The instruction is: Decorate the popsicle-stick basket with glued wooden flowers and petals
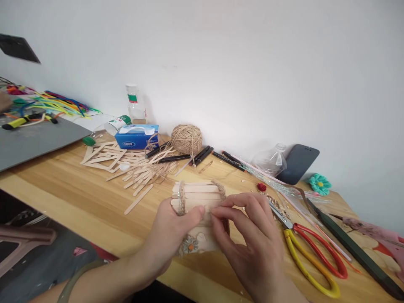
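Observation:
A craft piece made of wooden craft sticks (197, 195) stands tilted near the table's front edge, with braided twine along its two sides. On its lower part sit a grey flower with an orange centre (190, 244) and a pale heart-like shape. My left hand (176, 227) grips the piece from the left, its thumb pressed on the front. My right hand (249, 227) is at the right side, thumb and forefinger pinched together against the front beside the left thumb. Whatever is between those fingertips is too small to make out.
Loose craft sticks (142, 168), a twine ball (187, 139), a blue tissue box (137, 136) and black markers (202, 155) lie behind. Scissors (315, 261), a dark green blade-like tool (353, 248) and a pink glue gun (378, 235) lie right. Another person's hand (4, 101) shows far left.

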### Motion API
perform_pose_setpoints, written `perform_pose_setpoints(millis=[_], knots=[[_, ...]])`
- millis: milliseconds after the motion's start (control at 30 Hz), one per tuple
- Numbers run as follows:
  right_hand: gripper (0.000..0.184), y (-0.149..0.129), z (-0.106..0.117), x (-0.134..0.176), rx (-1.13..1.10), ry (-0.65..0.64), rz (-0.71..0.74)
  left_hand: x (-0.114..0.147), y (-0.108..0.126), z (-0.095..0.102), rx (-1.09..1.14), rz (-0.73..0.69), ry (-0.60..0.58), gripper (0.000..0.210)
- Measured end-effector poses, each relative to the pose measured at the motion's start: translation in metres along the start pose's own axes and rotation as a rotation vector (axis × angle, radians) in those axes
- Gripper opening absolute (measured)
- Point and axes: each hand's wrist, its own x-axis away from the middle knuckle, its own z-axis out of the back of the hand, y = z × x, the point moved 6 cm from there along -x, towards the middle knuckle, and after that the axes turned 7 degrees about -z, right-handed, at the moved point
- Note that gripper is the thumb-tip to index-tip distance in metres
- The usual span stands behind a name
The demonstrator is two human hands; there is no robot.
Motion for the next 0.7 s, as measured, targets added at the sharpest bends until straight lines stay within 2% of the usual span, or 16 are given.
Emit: perform_pose_setpoints(millis=[267, 500, 700], knots=[[0.013, 0.002, -0.001, -0.002, 0.015, -0.022, -0.028, 0.003, 0.0, 0.001, 0.077, 0.062, 0.08, 0.022], [0.013, 0.006, 0.001, -0.002, -0.018, -0.057, -0.104, 0.0, -0.002, 0.0, 0.027, 0.053, 0.005, 0.025], [0.012, 0.013, -0.004, 0.0, -0.079, -0.077, -0.264, 0.001, -0.003, -0.001, -0.044, 0.011, -0.011, 0.024]])
